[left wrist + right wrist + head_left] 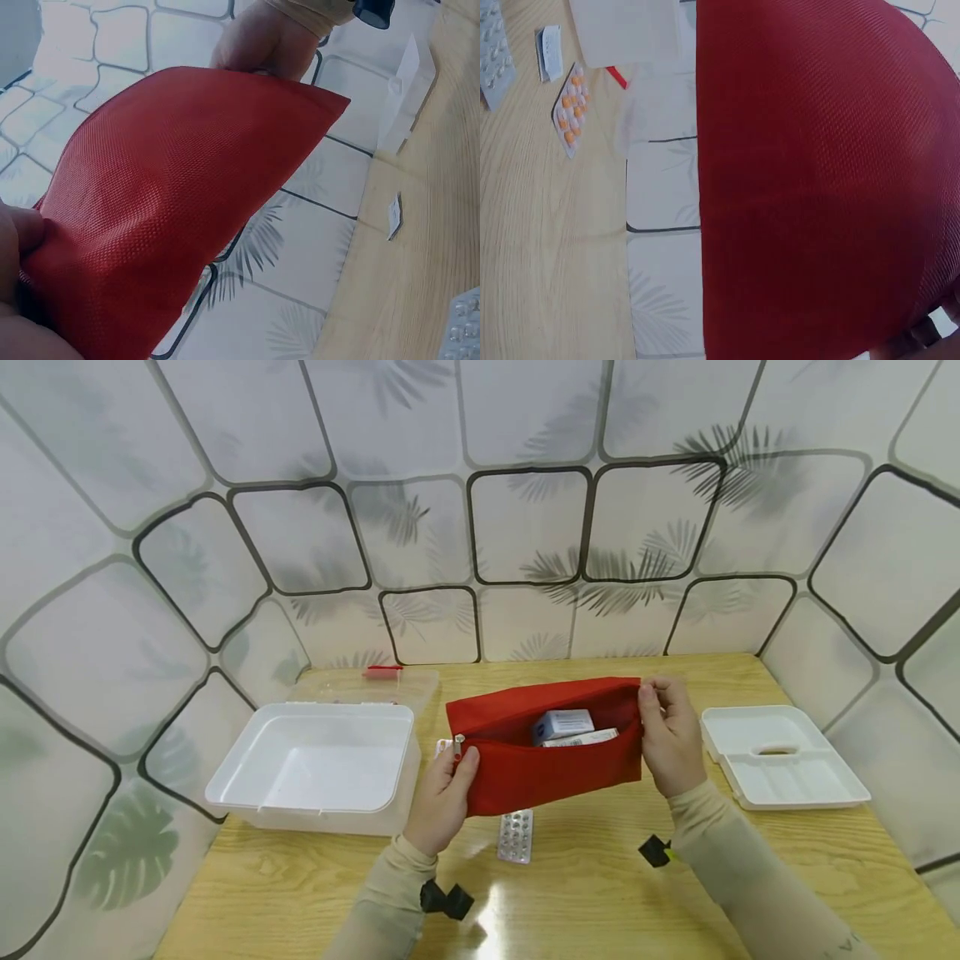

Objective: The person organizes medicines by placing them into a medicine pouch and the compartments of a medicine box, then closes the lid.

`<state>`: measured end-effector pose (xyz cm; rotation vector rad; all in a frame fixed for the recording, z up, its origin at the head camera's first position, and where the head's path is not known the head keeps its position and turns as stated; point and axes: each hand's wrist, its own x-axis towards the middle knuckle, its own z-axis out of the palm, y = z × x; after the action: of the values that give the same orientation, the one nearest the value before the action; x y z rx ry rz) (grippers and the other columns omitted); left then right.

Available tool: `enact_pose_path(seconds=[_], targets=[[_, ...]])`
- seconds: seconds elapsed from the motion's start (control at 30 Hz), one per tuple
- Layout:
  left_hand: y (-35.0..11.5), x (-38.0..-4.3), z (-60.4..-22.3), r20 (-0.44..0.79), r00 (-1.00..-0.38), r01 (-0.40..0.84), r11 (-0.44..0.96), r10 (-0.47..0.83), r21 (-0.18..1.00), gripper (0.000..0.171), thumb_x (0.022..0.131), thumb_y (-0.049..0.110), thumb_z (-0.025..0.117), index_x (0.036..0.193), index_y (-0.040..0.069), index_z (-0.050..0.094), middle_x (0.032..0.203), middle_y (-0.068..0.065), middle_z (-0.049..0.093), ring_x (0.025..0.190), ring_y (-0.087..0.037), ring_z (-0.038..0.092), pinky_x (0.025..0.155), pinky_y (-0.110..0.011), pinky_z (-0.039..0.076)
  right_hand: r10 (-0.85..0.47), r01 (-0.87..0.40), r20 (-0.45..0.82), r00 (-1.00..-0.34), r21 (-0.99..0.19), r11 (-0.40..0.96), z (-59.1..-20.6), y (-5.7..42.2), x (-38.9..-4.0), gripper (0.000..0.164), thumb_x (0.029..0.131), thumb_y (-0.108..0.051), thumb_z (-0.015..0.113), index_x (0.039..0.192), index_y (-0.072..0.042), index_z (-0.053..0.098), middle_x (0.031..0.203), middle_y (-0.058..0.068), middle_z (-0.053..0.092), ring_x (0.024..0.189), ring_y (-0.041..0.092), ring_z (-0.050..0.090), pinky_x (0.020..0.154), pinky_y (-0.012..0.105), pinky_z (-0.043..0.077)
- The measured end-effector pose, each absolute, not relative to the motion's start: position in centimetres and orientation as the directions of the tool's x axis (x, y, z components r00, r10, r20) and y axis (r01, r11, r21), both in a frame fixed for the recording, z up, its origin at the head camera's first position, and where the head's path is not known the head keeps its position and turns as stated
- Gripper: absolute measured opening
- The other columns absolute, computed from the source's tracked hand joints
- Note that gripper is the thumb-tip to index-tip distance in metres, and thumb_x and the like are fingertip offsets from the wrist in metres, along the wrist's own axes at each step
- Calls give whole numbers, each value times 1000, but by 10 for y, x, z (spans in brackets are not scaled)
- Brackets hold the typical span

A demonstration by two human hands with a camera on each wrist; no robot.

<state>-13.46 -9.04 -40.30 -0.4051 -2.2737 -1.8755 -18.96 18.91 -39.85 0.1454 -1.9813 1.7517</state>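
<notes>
Both hands hold up a red zip pouch (555,777) above the table, its mouth spread wide. My left hand (442,797) pinches the left end beside the zip pull (458,743). At the right end, my right hand (671,735) grips the upper corner between thumb and fingers. Inside the pouch lie a blue-and-white box (562,724) and a flatter white box (581,739). The pouch's red fabric fills much of both wrist views. Below it on the table is a silver blister pack (515,837); a blister pack of orange-and-white capsules (571,109) shows in the right wrist view.
To the left stands a white plastic bin (315,760), with a clear lid (416,685) with a red latch behind it. A white divided tray (787,760) with a handle slot sits at the right. A small folded paper piece (550,52) lies near the capsules.
</notes>
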Motion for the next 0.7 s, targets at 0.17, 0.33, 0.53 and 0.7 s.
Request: enact_pose_path(seconds=[0.17,0.33,0.53,0.7], targets=[[-90,-136,-407,312,-948,319,166,71,933,20,102,10,45,102,-1,62,93,-11,64,88,-18,60,76,-31,51,165,-366,399,-902,-909,197,-397,191,-189,27,102,-13,45,117,8,49,104,11,55,87,9,57,71,17,49],[-89,-137,-412,359,-932,361,194,47,912,23,103,19,46,103,3,64,94,-8,65,90,-19,60,78,-31,50,183,-430,497,-848,-849,307,-379,180,-175,20,96,-1,52,111,13,51,99,10,55,89,6,50,73,15,42],[-79,-138,-414,402,-916,389,252,3,886,20,101,15,49,104,3,65,95,-9,69,88,-22,63,75,-32,52,-63,-671,689,-722,-673,311,-377,156,-163,12,83,11,65,90,1,61,76,4,60,63,6,53,53,16,45],[-65,-130,-401,446,-895,433,273,17,859,19,100,3,47,104,-5,64,94,-16,69,85,-28,65,72,-35,54,-324,-726,651,-687,-635,265,-375,125,-150,11,86,-3,69,91,-10,62,79,-5,62,61,6,57,53,22,51]])
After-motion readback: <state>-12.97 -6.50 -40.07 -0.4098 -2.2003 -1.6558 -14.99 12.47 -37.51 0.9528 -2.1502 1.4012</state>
